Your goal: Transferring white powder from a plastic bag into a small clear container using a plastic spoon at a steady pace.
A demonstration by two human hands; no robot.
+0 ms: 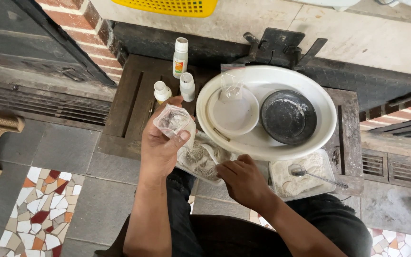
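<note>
Nearest to me, my right hand (243,178) rests low over the lap, its grip curled together on the edge of a flat clear plastic bag (200,159) of greyish powder that lies between both hands. Just left of it, my left hand (160,143) is raised, its grip clamped on a small clear pouch (173,121) with grey powder inside, thumb pressed across the front. To the right, a clear plastic tub (305,178) of white powder sits with a metal spoon (315,174) lying in it.

Beyond the hands, a big white oval basin (267,147) rests on the dark slatted wooden table (129,104). Inside it stand a small white bowl (233,114), with a bit of clear plastic (232,78) sticking up from it, and a dark round dish (288,116) dusted with white.

Farther on, three white bottles stand by the basin: two short ones (161,91) (187,85) side by side, and a taller one (180,57) with a green and orange label behind them. At the far edge I see a yellow mesh basket (167,6).
</note>
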